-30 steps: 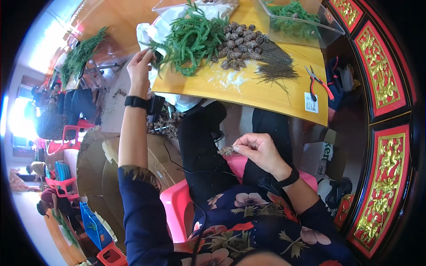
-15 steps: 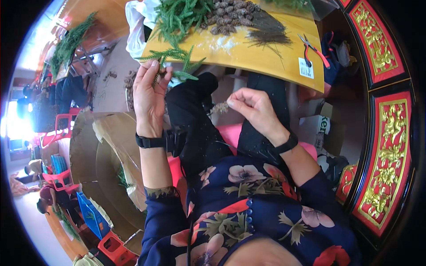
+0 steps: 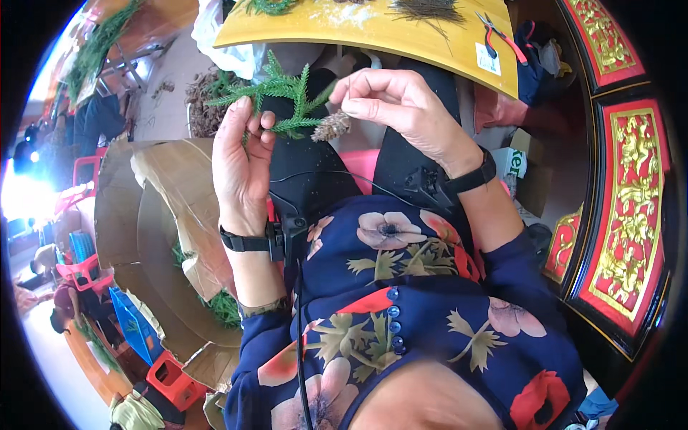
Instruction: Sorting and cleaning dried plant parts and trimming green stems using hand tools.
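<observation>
- The navy floral blouse (image 3: pixel 430 287) is nearest, and below it the black trousers (image 3: pixel 315 175) rest on a pink stool (image 3: pixel 362 163).
- Both wrists wear black bands; the left band (image 3: pixel 247 242) carries a small dark device.
- The left hand (image 3: pixel 242 165) is partly closed, palm turned up, thumb and fingers gathered round the stem of a green sprig (image 3: pixel 299 92), whose needled twigs fan out toward the right.
- The right hand (image 3: pixel 416 111) is nearly closed, thumb and forefinger pinched together at the upper end of a brown pine cone (image 3: pixel 332 127); the exact point of grip is too small to make out.
- The cone hangs tilted between the two hands, above the lap, right beside the sprig; whether they touch cannot be told.
- To the left stands an open cardboard box (image 3: pixel 161 236) with more greenery (image 3: pixel 224 308) in it.
- Beyond the knees is the yellow bench (image 3: pixel 287 34), bearing red-handled pliers (image 3: pixel 500 36), a white label (image 3: pixel 487 59) and dark thin wires (image 3: pixel 430 8).
- A white plastic bag (image 3: pixel 226 43) hangs at its left end.
- Farther left, a red stool (image 3: pixel 172 383) stands near a blue crate (image 3: pixel 132 326).
</observation>
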Tool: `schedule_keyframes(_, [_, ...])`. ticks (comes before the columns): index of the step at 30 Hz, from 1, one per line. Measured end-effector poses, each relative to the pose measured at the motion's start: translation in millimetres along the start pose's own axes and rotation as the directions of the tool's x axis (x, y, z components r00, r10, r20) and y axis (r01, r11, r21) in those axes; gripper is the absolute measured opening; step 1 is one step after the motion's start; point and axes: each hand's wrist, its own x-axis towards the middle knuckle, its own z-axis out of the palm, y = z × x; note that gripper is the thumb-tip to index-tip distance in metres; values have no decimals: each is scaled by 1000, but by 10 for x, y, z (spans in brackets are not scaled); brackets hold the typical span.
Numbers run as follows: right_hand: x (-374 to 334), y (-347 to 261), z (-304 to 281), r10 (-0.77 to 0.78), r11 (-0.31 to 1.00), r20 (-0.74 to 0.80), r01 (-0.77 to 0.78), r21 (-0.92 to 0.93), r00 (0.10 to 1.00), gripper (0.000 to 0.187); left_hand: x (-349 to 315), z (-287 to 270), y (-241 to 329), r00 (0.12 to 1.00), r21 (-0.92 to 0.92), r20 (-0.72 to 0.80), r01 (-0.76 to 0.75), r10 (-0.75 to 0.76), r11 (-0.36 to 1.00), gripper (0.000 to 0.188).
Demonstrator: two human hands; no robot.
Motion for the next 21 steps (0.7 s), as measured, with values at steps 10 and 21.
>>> schedule_keyframes(10, [-21, -47, 266, -232, 881, 6, 213, -422, 973, 13, -118, -86, -188, 974, -277, 224, 48, 16, 960, 16])
schedule_keyframes(21, [4, 31, 127, -365, 785, 102, 365, -501, 925, 11, -181, 98, -372, 998, -90, 54, 16, -11, 996, 25])
